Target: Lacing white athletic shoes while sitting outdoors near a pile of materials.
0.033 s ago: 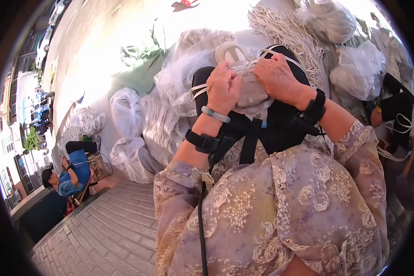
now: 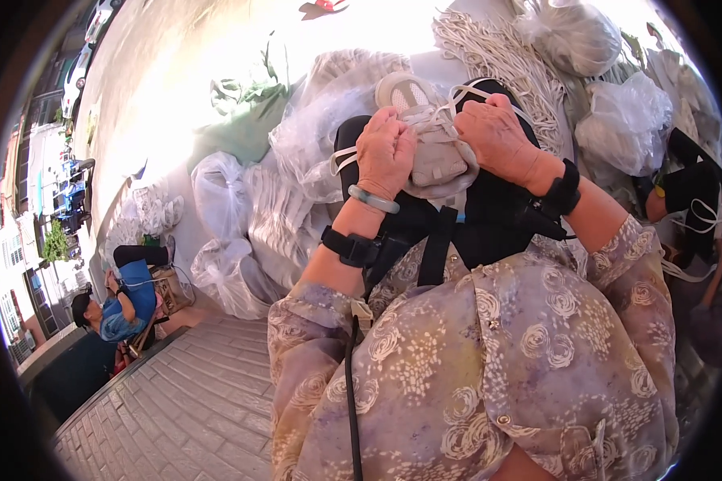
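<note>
Shoe (image 2: 431,143), pale beige with a white mesh panel at its far, rounded end (judged to be the toe): one piece, set in the middle of the lap (image 2: 497,210), between the two knees. Entries ran left to right. Clear plastic bags (image 2: 219,188), knotted, beside upright rows of pale pieces (image 2: 279,210), stood beyond the lap's left edge. Left knee (image 2: 352,133), in black, formed the far left corner, a white band (image 2: 343,155) looped over it. Left hand (image 2: 387,156): fingers curled closed, apparently on the laces, though the pinch itself was hidden; it lay against or just over the shoe's left flank, with contact not certain. A grey-green bangle (image 2: 375,200) circled that wrist. Laces (image 2: 435,119), white, crossed the shoe between the hands, to the right of one and the left of the other. Long axis of the shoe: pointed away from the body, far end leaning left, near end toward the belly, so the hands flanked it rather than lined up with it. Left hand appeared slightly the nearer. Right hand (image 2: 497,143): likewise closed, seemingly on a lace end, just beside the shoe's right flank. Right knee (image 2: 487,86) marked the lap's far right corner; past it, a heap of pale cords (image 2: 505,68) and another clear bag (image 2: 630,120).
</note>
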Action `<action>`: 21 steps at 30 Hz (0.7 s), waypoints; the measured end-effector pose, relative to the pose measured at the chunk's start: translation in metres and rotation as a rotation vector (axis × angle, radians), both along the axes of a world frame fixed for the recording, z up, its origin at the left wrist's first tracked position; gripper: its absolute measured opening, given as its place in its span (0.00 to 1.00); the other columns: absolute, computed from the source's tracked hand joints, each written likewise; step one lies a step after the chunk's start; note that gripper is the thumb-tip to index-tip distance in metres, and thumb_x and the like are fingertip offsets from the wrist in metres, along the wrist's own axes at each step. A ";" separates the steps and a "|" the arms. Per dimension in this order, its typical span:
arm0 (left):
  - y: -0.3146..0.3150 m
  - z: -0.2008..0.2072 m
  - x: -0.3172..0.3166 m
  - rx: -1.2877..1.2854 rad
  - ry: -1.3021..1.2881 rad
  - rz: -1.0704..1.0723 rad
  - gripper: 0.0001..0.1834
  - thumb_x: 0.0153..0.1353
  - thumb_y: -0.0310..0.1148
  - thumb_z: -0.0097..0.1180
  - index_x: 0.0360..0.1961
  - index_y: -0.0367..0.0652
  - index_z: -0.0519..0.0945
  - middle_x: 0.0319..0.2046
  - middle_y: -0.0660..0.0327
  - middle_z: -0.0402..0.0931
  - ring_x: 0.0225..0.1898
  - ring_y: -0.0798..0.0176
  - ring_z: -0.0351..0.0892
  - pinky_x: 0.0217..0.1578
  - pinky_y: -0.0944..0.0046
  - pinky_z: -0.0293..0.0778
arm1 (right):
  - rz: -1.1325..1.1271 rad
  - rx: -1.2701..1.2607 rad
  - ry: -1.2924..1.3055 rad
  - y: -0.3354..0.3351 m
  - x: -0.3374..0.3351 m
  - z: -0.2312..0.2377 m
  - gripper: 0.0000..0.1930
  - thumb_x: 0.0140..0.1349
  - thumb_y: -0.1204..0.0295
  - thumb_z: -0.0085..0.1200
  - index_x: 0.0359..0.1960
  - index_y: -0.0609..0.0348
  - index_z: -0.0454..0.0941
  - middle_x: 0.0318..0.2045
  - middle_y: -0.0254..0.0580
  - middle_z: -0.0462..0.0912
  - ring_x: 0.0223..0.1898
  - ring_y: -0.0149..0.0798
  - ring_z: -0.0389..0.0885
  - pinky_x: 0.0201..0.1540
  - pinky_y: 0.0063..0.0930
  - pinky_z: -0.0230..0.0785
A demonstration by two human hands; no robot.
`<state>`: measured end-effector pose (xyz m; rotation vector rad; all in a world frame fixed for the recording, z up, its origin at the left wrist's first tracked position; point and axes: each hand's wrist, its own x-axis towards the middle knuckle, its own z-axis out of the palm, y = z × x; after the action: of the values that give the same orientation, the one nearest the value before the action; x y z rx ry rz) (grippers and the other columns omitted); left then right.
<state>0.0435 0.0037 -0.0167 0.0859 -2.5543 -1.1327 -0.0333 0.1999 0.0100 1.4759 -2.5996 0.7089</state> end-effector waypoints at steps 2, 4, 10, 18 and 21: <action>-0.009 -0.004 0.001 0.001 -0.029 0.016 0.07 0.49 0.30 0.56 0.28 0.37 0.78 0.42 0.50 0.75 0.43 0.48 0.75 0.45 0.57 0.69 | -0.050 -0.009 -0.036 0.034 -0.003 -0.001 0.03 0.51 0.77 0.47 0.24 0.53 0.68 0.24 0.37 0.69 0.31 0.42 0.71 0.37 0.34 0.53; -0.012 -0.007 -0.002 0.008 -0.056 0.031 0.07 0.47 0.29 0.55 0.28 0.39 0.78 0.41 0.50 0.76 0.42 0.47 0.74 0.45 0.54 0.68 | -0.091 0.009 -0.121 0.065 0.000 0.002 0.03 0.52 0.76 0.48 0.24 0.53 0.68 0.23 0.37 0.69 0.31 0.41 0.70 0.37 0.34 0.53; -0.004 0.005 -0.008 -0.368 -0.177 -0.046 0.12 0.44 0.27 0.51 0.33 0.43 0.77 0.36 0.57 0.74 0.43 0.51 0.72 0.49 0.49 0.62 | -0.017 0.019 -0.188 0.042 0.007 0.012 0.04 0.55 0.73 0.49 0.30 0.57 0.69 0.25 0.39 0.68 0.33 0.43 0.71 0.43 0.35 0.56; 0.006 0.011 -0.016 -0.606 -0.130 -0.058 0.11 0.48 0.28 0.48 0.35 0.45 0.73 0.33 0.57 0.76 0.36 0.54 0.75 0.47 0.49 0.61 | -0.022 0.003 -0.209 -0.002 0.010 -0.003 0.08 0.54 0.66 0.51 0.31 0.57 0.72 0.31 0.40 0.77 0.39 0.41 0.75 0.43 0.36 0.56; -0.009 0.021 -0.019 -0.612 -0.111 -0.026 0.07 0.51 0.29 0.45 0.33 0.45 0.73 0.24 0.57 0.77 0.28 0.52 0.77 0.42 0.52 0.65 | -0.056 0.157 -0.239 -0.008 0.008 0.003 0.06 0.54 0.68 0.50 0.29 0.56 0.73 0.26 0.41 0.77 0.35 0.42 0.77 0.42 0.37 0.57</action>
<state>0.0246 -0.0049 0.0044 -0.0373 -2.8851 -0.3203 -0.0251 0.1920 0.0133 1.4311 -2.9243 0.7316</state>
